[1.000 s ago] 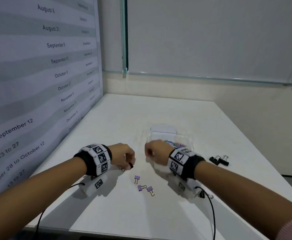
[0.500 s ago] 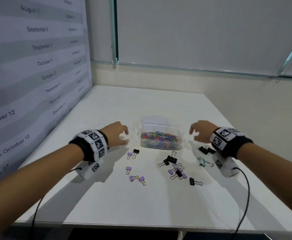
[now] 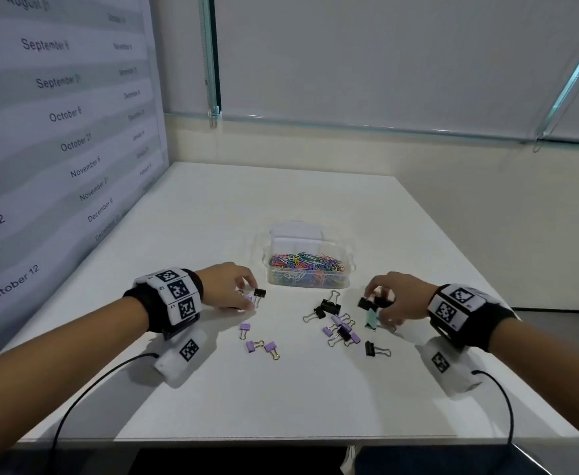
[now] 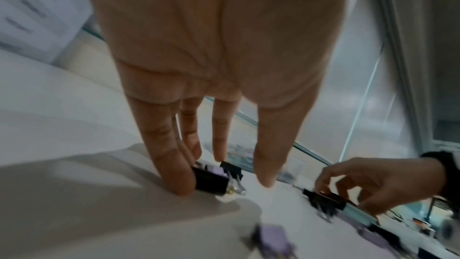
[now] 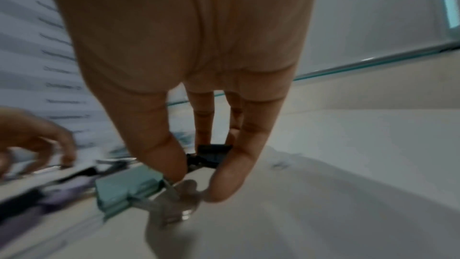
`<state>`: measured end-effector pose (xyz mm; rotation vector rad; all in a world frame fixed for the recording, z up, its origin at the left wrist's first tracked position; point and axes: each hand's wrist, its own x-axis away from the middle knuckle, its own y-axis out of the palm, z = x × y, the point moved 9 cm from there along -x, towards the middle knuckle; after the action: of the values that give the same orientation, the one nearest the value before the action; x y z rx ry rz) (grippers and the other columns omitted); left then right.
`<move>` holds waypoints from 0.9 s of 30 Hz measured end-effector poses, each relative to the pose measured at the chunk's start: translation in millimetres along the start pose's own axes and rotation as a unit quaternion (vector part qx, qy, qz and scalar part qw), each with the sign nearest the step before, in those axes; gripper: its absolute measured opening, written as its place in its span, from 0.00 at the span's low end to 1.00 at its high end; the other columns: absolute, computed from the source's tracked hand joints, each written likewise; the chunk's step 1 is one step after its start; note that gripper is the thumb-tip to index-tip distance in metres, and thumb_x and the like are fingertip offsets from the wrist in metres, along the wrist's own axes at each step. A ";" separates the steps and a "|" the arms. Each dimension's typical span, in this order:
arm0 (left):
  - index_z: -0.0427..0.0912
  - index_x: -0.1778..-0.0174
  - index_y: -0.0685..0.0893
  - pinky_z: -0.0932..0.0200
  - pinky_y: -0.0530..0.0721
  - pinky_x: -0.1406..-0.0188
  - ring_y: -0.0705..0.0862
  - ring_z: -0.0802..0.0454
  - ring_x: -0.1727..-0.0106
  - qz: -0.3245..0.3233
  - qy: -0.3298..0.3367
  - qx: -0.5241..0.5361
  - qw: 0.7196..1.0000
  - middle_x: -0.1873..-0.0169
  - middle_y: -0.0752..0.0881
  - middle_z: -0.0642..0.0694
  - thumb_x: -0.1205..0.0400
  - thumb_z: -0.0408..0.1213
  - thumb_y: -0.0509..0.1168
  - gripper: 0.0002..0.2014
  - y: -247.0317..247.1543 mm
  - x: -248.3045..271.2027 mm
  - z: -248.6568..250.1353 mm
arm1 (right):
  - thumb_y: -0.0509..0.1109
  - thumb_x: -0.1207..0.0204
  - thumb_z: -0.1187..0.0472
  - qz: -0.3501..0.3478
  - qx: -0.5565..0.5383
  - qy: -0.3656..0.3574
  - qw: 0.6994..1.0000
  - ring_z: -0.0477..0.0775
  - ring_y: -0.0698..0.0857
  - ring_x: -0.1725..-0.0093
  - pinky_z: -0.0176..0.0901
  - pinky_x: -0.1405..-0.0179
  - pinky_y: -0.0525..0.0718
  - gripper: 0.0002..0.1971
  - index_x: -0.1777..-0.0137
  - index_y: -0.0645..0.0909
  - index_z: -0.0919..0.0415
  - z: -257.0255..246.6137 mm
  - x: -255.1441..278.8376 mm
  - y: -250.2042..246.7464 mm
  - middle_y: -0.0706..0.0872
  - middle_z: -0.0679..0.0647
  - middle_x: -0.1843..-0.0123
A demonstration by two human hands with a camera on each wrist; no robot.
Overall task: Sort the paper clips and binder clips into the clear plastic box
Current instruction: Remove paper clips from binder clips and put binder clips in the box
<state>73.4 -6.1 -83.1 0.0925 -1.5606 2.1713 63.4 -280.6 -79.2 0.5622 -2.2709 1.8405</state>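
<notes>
My left hand (image 3: pixel 228 286) hangs fingers-down over a small black binder clip (image 3: pixel 260 292) and a lilac one just left of the clear plastic box (image 3: pixel 344 265); fingers spread, touching, not yet closed on anything. My right hand (image 3: pixel 396 299) pinches a black binder clip (image 3: pixel 365 303) right of the box, a mint-green clip (image 5: pixel 129 186) under the thumb. Both work nearest the box to keep carries short. The box, mid-table (image 3: pixel 212 406), holds coloured paper clips (image 3: pixel 306 264); other clips lie toward the near edge.
</notes>
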 end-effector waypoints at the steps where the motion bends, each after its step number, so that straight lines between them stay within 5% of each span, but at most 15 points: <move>1: 0.47 0.35 0.77 0.64 0.72 0.49 0.77 0.52 0.52 -0.007 0.013 0.003 1.000 0.43 0.78 0.47 0.23 0.45 0.69 0.21 3.8 0.3 8.7 | 0.73 0.35 0.66 -0.005 0.013 -0.020 1.000 0.50 0.80 0.60 0.40 0.57 0.80 0.22 0.41 0.78 0.51 -10.9 1.6 3.0 0.78 0.50 0.51; 3: 0.47 0.32 0.74 0.63 0.72 0.50 0.76 0.52 0.53 -0.008 0.035 -0.002 0.999 0.40 0.77 0.46 0.23 0.44 0.69 0.23 8.9 0.0 24.7 | 0.70 0.32 0.65 -0.023 0.010 -0.052 0.998 0.48 0.79 0.60 0.40 0.54 0.80 0.24 0.35 0.76 0.52 -28.8 1.7 8.1 0.77 0.49 0.47; 5: 0.46 0.29 0.68 0.62 0.72 0.52 0.75 0.52 0.53 0.019 0.051 -0.004 0.999 0.38 0.75 0.45 0.23 0.44 0.69 0.28 7.2 -1.0 37.3 | 0.69 0.29 0.65 -0.025 -0.024 -0.054 0.998 0.49 0.83 0.67 0.40 0.60 0.85 0.24 0.32 0.73 0.56 -37.0 -1.8 4.6 0.79 0.52 0.42; 7: 0.46 0.26 0.62 0.61 0.72 0.53 0.75 0.52 0.54 0.058 0.062 0.009 0.996 0.38 0.74 0.45 0.22 0.43 0.68 0.31 -0.4 -2.0 46.3 | 0.68 0.27 0.62 0.018 -0.010 -0.036 0.999 0.54 0.84 0.61 0.35 0.67 0.85 0.24 0.31 0.71 0.59 -38.3 -8.8 -7.6 0.78 0.55 0.36; 10: 0.46 0.25 0.59 0.59 0.74 0.55 0.77 0.51 0.57 0.095 0.069 0.006 0.993 0.42 0.79 0.43 0.21 0.42 0.65 0.31 -12.3 -5.7 51.9 | 0.68 0.26 0.57 0.060 0.049 -0.009 0.997 0.57 0.78 0.38 0.41 0.43 0.80 0.24 0.30 0.71 0.62 -40.0 -19.4 -18.4 0.75 0.59 0.31; 12: 0.45 0.27 0.64 0.57 0.76 0.53 0.78 0.50 0.55 0.098 0.058 -0.017 0.993 0.44 0.81 0.43 0.21 0.40 0.65 0.26 -16.7 -9.4 47.3 | 0.67 0.25 0.57 0.046 0.058 -0.026 0.997 0.58 0.74 0.31 0.45 0.33 0.72 0.26 0.28 0.68 0.63 -51.1 -20.5 -14.8 0.73 0.59 0.28; 15: 0.43 0.35 0.73 0.54 0.81 0.50 0.83 0.46 0.50 0.120 0.021 -0.033 0.992 0.47 0.85 0.43 0.21 0.38 0.64 0.18 -25.1 -12.4 29.0 | 0.64 0.22 0.59 0.005 0.042 -0.083 0.996 0.58 0.77 0.35 0.44 0.36 0.73 0.26 0.24 0.64 0.60 -71.8 -15.5 0.6 0.74 0.57 0.28; 18: 0.44 0.43 0.78 0.57 0.80 0.59 0.84 0.48 0.57 0.156 0.007 -0.015 0.988 0.55 0.87 0.46 0.22 0.37 0.66 0.12 -32.8 -9.3 12.7 | 0.64 0.24 0.57 0.010 0.047 -0.121 0.991 0.57 0.77 0.45 0.44 0.46 0.74 0.22 0.30 0.71 0.58 -76.2 -13.2 11.2 0.78 0.62 0.34; 21: 0.43 0.51 0.80 0.57 0.79 0.60 0.83 0.48 0.58 0.182 0.004 -0.006 0.983 0.57 0.86 0.46 0.23 0.39 0.68 0.08 -35.8 -5.9 7.7 | 0.69 0.30 0.41 0.022 0.054 -0.092 0.994 0.59 0.72 0.31 0.52 0.32 0.73 0.32 0.27 0.69 0.49 -57.4 -10.3 9.3 0.73 0.57 0.30; 27: 0.42 0.51 0.79 0.58 0.74 0.58 0.79 0.47 0.57 0.167 0.023 -0.033 0.985 0.57 0.82 0.45 0.20 0.38 0.63 0.05 -32.6 -15.6 23.6 | 0.80 0.53 0.32 -0.044 0.056 -0.039 0.997 0.55 0.73 0.31 0.53 0.32 0.76 0.57 0.24 0.53 0.37 -28.5 -2.1 20.6 0.62 0.48 0.28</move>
<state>95.5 -24.6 -51.0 -0.2559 -1.7207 2.3473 54.3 -249.1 -92.1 0.7522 -2.1614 1.9437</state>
